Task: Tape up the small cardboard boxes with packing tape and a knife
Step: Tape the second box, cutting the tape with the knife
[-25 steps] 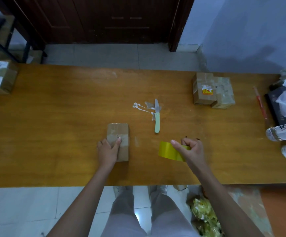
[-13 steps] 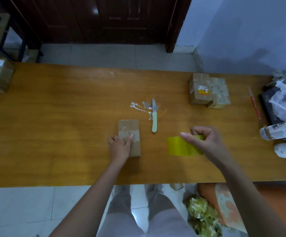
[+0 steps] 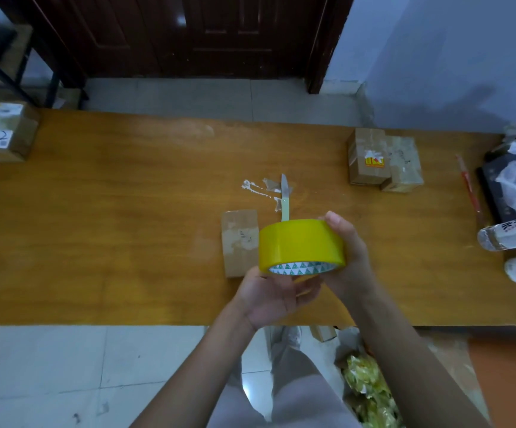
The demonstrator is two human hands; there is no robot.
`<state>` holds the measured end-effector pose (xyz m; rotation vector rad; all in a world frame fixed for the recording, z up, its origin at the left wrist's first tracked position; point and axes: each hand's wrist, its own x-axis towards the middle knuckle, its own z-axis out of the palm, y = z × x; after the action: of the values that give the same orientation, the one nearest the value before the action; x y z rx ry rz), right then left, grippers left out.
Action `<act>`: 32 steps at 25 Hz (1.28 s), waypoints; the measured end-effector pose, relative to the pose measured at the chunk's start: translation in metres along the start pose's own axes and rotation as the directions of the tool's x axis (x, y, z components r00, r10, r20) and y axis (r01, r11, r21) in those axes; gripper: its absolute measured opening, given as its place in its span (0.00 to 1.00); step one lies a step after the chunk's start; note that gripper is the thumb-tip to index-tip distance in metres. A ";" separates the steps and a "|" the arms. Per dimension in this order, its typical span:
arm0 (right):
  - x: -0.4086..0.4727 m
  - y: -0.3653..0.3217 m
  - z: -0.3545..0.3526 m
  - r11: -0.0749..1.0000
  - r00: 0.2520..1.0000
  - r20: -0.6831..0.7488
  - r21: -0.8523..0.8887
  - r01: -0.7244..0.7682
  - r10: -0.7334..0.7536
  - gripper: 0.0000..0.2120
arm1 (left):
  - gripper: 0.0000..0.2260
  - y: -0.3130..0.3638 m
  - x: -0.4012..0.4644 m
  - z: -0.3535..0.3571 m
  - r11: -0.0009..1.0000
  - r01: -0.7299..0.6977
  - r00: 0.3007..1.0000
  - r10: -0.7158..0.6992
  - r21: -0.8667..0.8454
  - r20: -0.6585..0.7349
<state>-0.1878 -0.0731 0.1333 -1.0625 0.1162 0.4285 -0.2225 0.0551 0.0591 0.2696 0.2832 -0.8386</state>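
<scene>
My right hand (image 3: 347, 257) grips the tape roll (image 3: 301, 244); my left hand (image 3: 273, 293) cups it beneath. Risk: the free end, unseen here, may resist peeling, while the box (image 3: 240, 242) left of my hands lies unsteadied.

A yellow tape roll (image 3: 301, 244) is held above the table's near edge. A small cardboard box (image 3: 238, 242) lies flat beside it; a pale-handled knife (image 3: 285, 197) is laid beyond. Two taped boxes (image 3: 383, 160) are set near the far-right corner.
</scene>
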 end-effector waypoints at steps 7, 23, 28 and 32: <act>0.001 0.005 0.007 0.979 0.968 -0.235 0.200 -0.042 0.089 0.17 | 0.29 -0.007 0.009 0.002 0.970 -0.057 0.993 0.079 0.237 -0.083; 0.024 -0.007 -0.069 0.587 0.967 -0.176 -0.808 -0.036 -0.184 0.28 | 0.08 0.123 -0.067 -0.079 0.547 0.175 0.613 0.590 0.818 -0.526; 0.063 0.020 -0.075 0.506 0.961 -0.184 -0.861 -0.055 -0.209 0.25 | 0.08 0.126 -0.047 -0.090 0.512 0.185 0.540 0.660 0.839 -0.523; 0.083 0.023 -0.081 0.410 0.961 -0.154 -0.911 -0.048 -0.231 0.25 | 0.09 0.123 -0.029 -0.096 0.526 0.219 0.469 0.682 0.822 -0.561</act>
<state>-0.1124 -0.1101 0.0500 -2.2456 0.0414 0.2165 -0.1608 0.1866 -0.0052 1.6924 0.7698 -0.3466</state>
